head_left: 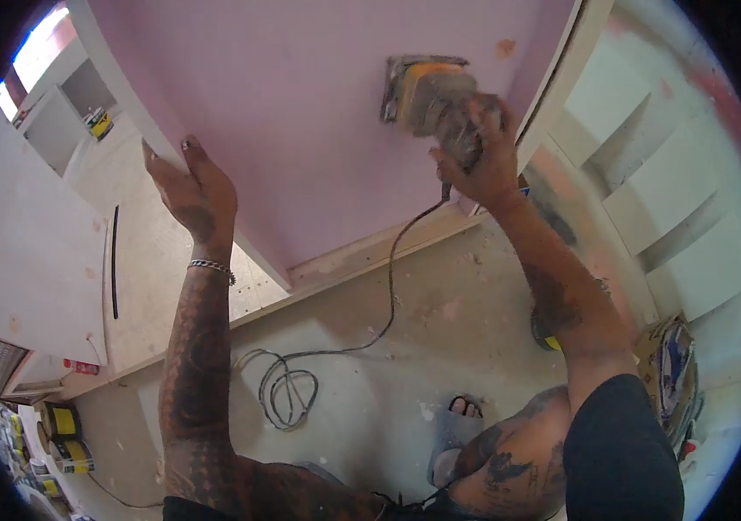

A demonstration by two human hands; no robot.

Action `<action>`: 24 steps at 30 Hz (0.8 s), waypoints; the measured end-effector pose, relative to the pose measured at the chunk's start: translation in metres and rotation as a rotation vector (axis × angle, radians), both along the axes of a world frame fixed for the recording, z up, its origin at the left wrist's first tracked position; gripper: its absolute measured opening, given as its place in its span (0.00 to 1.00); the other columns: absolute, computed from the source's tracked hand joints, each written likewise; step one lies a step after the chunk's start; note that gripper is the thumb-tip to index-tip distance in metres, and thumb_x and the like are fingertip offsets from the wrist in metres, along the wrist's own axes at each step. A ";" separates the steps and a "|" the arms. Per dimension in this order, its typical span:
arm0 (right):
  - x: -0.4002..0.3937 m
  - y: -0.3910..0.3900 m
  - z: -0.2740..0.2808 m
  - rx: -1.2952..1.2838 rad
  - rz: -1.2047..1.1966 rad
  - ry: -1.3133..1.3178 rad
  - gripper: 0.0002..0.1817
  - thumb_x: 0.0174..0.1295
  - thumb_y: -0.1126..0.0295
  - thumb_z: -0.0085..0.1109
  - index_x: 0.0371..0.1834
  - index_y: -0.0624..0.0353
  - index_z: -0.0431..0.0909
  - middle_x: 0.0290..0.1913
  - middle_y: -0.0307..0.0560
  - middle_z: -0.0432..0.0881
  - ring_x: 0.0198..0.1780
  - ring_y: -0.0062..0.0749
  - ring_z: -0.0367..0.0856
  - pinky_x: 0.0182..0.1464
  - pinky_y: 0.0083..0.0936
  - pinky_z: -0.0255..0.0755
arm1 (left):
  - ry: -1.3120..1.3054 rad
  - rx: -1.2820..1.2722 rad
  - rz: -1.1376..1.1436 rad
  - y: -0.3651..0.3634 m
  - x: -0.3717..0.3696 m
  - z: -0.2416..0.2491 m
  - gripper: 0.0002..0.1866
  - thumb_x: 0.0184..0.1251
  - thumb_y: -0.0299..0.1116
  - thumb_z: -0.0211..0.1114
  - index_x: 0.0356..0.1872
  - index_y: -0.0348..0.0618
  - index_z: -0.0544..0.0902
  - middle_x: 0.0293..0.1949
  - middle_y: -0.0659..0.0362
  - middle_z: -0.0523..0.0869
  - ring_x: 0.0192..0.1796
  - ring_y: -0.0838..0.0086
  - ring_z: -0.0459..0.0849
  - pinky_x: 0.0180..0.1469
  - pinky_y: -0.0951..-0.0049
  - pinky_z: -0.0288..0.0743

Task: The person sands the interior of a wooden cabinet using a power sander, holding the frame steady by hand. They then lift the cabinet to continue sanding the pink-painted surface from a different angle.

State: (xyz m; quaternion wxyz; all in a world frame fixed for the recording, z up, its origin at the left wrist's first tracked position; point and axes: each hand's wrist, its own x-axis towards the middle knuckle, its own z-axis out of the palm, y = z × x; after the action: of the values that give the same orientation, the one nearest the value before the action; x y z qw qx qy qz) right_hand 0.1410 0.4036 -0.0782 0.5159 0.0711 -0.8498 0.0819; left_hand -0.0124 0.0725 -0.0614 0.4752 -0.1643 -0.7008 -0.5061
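My right hand (pixel 494 161) is wrapped around an electric sander (pixel 430 97), a dusty yellow and grey tool with a flat rectangular pad. The pad lies against a pink panel (pixel 318 113) inside a cabinet frame. Some blur covers the sander and my fingers. From the tool's rear end a dark cord (pixel 393 278) runs down to the floor and ends in a loose coil. My left hand (pixel 195 193) grips the pale front edge (pixel 127 87) of the cabinet's left side, thumb on the near face; its fingertips are partly hidden.
Pale floor (pixel 353 408) with paint spots lies below, my sandaled foot (pixel 464 408) on it. White slatted boards (pixel 648 191) stand at right, near a box (pixel 670 365) of odds and ends. Several yellow-and-black cans (pixel 62 421) sit at lower left. A black strip (pixel 115 260) lies on the left surface.
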 end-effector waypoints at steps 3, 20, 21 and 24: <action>-0.011 0.011 0.025 -0.121 -0.016 0.192 0.47 0.51 0.53 0.82 0.73 0.51 0.67 0.66 0.64 0.67 0.68 0.65 0.68 0.62 0.50 0.79 | -0.031 0.007 -0.015 -0.001 -0.003 -0.003 0.32 0.81 0.40 0.58 0.75 0.30 0.61 0.64 0.39 0.77 0.64 0.52 0.79 0.66 0.55 0.74; -0.035 -0.034 0.081 0.380 -0.186 0.272 0.42 0.72 0.60 0.65 0.81 0.55 0.48 0.66 0.64 0.70 0.56 0.42 0.82 0.55 0.39 0.83 | -0.029 0.031 -0.070 0.003 0.002 0.002 0.29 0.81 0.37 0.57 0.74 0.32 0.62 0.60 0.40 0.78 0.59 0.53 0.81 0.62 0.54 0.75; -0.038 -0.052 0.075 0.254 -0.080 0.330 0.45 0.63 0.56 0.72 0.77 0.59 0.57 0.64 0.63 0.71 0.60 0.47 0.77 0.62 0.42 0.76 | -0.003 0.005 -0.020 0.002 -0.001 0.001 0.29 0.81 0.37 0.57 0.74 0.32 0.62 0.59 0.40 0.79 0.59 0.54 0.82 0.61 0.55 0.76; -0.037 -0.072 0.053 0.053 0.061 0.347 0.48 0.52 0.52 0.81 0.71 0.61 0.67 0.61 0.61 0.71 0.64 0.54 0.72 0.68 0.46 0.69 | 0.034 -0.018 0.026 0.001 -0.003 -0.001 0.29 0.80 0.35 0.58 0.74 0.32 0.62 0.58 0.41 0.80 0.57 0.55 0.83 0.60 0.57 0.77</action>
State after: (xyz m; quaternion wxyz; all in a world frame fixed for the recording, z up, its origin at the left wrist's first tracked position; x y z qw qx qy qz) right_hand 0.1035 0.3319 -0.0248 0.6499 0.1236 -0.7474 0.0617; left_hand -0.0153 0.0730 -0.0621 0.4920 -0.1682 -0.6992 -0.4906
